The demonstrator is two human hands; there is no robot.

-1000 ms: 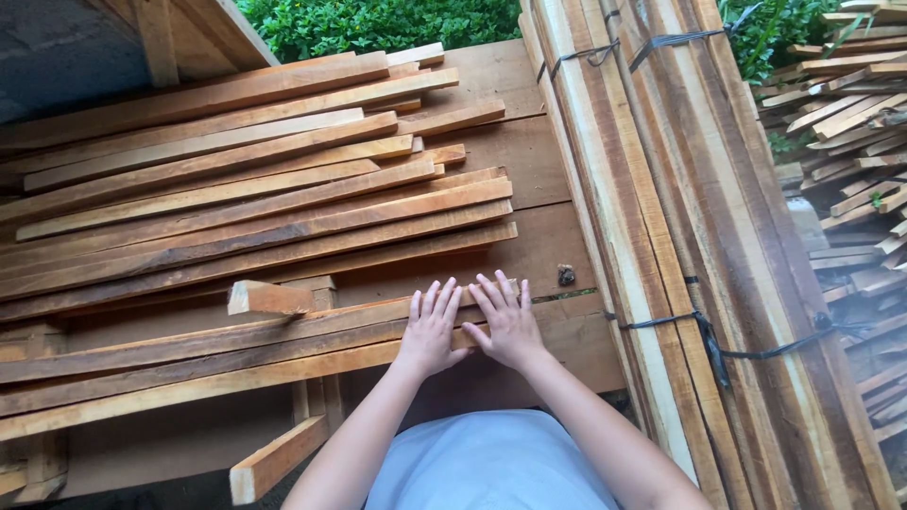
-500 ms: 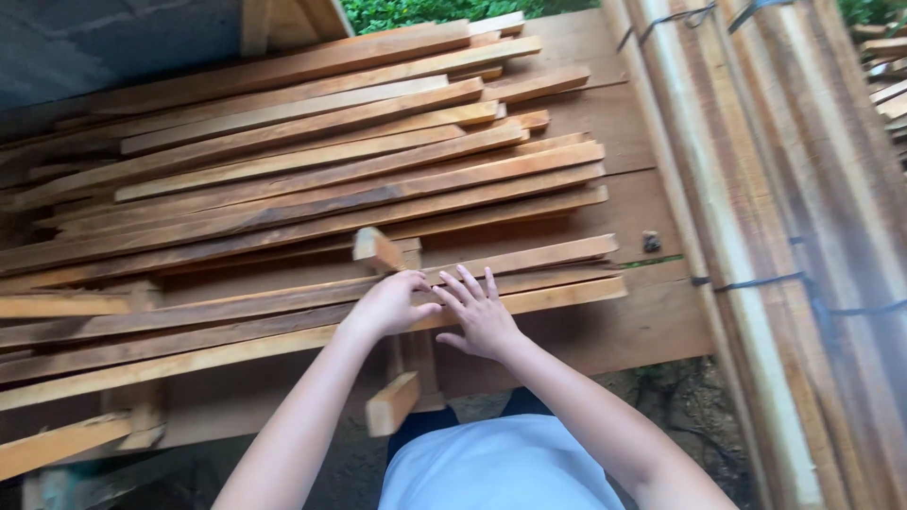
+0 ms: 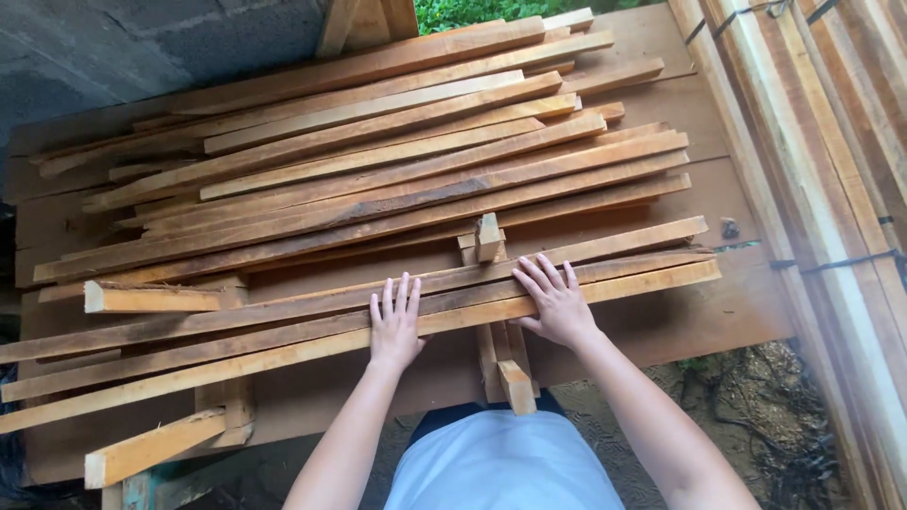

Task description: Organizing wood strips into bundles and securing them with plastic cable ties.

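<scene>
Where both hands (image 3: 477, 316) lie flat, long wooden slats (image 3: 283, 331) directly beneath.

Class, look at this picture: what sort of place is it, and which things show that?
Probably an outdoor timber yard or woodworking spot: loose wooden slats heaped on a plank table, strapped lumber bundles beside it, bare soil and green plants around.

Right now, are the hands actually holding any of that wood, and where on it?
Nothing is gripped. The left hand and right hand lie flat, fingers spread, on top of the nearest long wooden slats, around the middle of their length.
</scene>
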